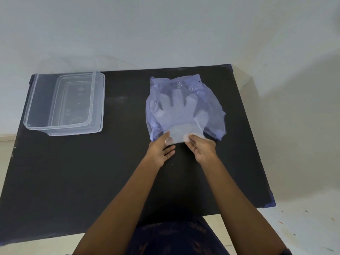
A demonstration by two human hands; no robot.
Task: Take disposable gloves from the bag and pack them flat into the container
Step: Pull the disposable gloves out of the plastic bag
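Note:
A thin blue plastic bag [211, 107] lies flat on the black table [119, 162], right of centre. Through it show clear disposable gloves [178, 111], fingers pointing away from me, cuff sticking out of the bag's near opening. My left hand [161, 150] pinches the cuff's left corner. On the cuff's right corner my right hand [201, 147] has closed its fingers. A clear rectangular container [31, 107] stands at the table's far left, with nothing visible inside it.
A clear lid [100, 100] lies under or beside the container, jutting out on its right and near sides. A pale wall rises behind the table. Light floor shows on the right and in front of the table.

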